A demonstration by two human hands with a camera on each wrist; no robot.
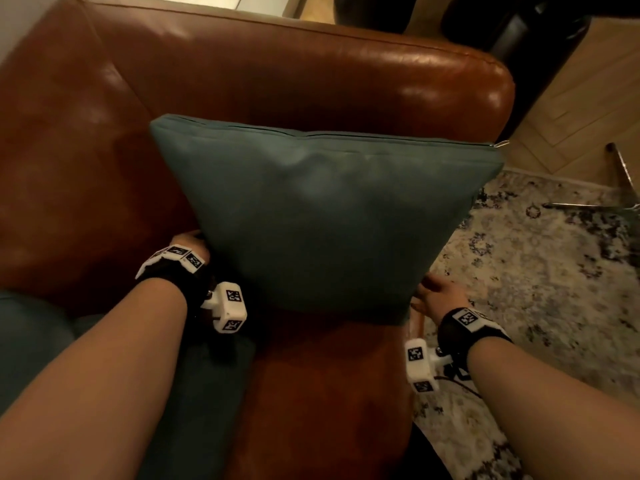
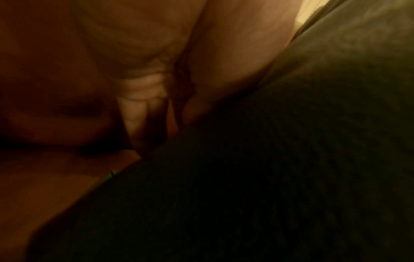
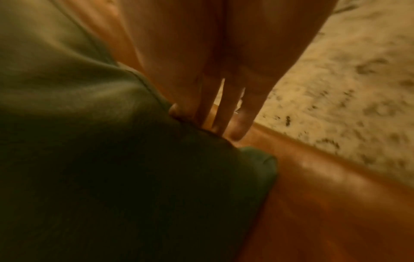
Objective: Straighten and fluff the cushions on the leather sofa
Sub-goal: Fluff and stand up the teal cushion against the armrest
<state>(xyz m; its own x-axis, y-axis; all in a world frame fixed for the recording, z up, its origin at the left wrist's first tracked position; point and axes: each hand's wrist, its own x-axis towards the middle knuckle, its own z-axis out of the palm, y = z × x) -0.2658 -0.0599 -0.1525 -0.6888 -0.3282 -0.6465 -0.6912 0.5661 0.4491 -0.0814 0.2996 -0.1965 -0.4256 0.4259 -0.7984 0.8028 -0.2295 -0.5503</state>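
A teal cushion (image 1: 311, 220) stands upright on the seat of the brown leather sofa (image 1: 311, 74), leaning toward the backrest, zip edge on top. My left hand (image 1: 188, 242) is at its lower left side, mostly hidden behind the wrist strap. In the left wrist view the left hand (image 2: 156, 106) lies between the cushion (image 2: 268, 177) and the leather (image 2: 56, 186), thumb touching the fabric. My right hand (image 1: 433, 292) touches the lower right edge. In the right wrist view its fingers (image 3: 224, 115) are straight, tips at the cushion (image 3: 89, 159) seam above the sofa (image 3: 325, 195).
A second teal cushion (image 1: 34, 341) lies under my left forearm at the bottom left. A patterned rug (image 1: 536, 271) covers the floor right of the sofa, with chrome chair legs (image 1: 623, 174) on it. Wood flooring (image 1: 571, 109) and a dark object (image 1: 519, 29) are behind.
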